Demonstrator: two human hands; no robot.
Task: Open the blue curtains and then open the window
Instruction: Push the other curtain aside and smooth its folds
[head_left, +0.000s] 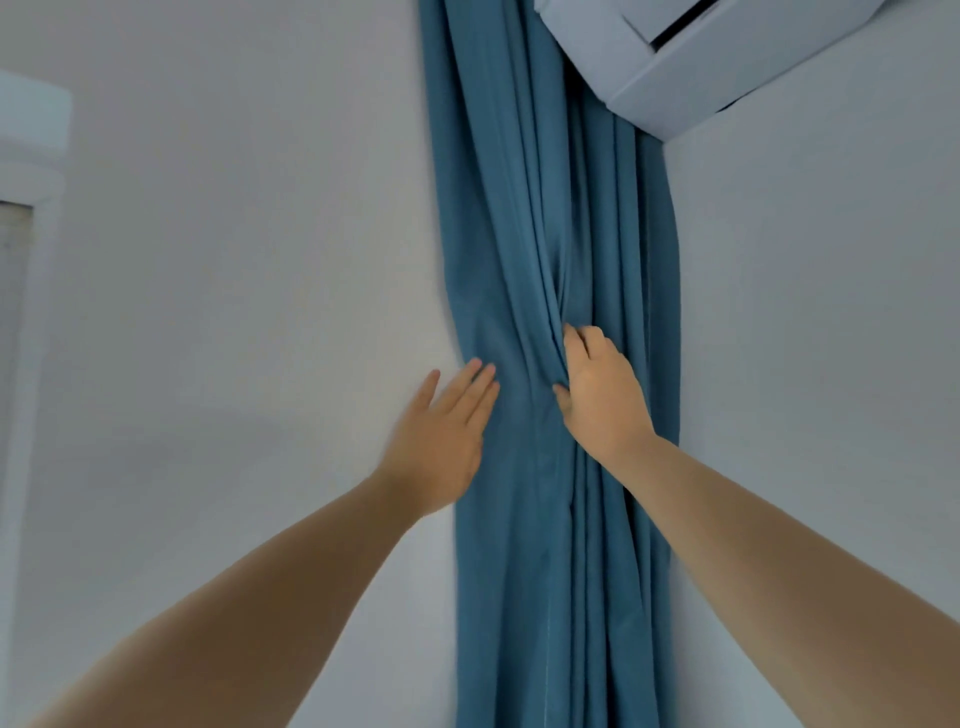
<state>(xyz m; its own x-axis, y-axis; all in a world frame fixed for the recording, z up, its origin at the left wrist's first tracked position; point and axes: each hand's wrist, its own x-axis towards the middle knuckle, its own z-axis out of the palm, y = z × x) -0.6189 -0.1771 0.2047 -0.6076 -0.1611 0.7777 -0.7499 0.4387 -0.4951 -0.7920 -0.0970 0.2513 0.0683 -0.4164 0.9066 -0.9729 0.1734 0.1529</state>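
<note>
Blue curtain (524, 234) hanging bunched in vertical folds against the wall corner. Right hand (602, 395) is pinching folds; left hand (441, 441), fingers spread flat, is pressing fabric just left of that grip.

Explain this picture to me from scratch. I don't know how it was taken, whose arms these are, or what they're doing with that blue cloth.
There is no machine here. A person wears a camera on the head, so you see their own two bare arms reaching forward.

The blue curtain hangs bunched in a narrow column in the corner of a white wall. Above it, top right, is a white air conditioner.

The right hand has its fingers curled into a fold of the cloth, gripping it. The left hand is open and flat, fingertips at the curtain's left edge; the blur hides whether they touch it.

A white frame shows at the far left; I cannot tell whether it belongs to the window.
</note>
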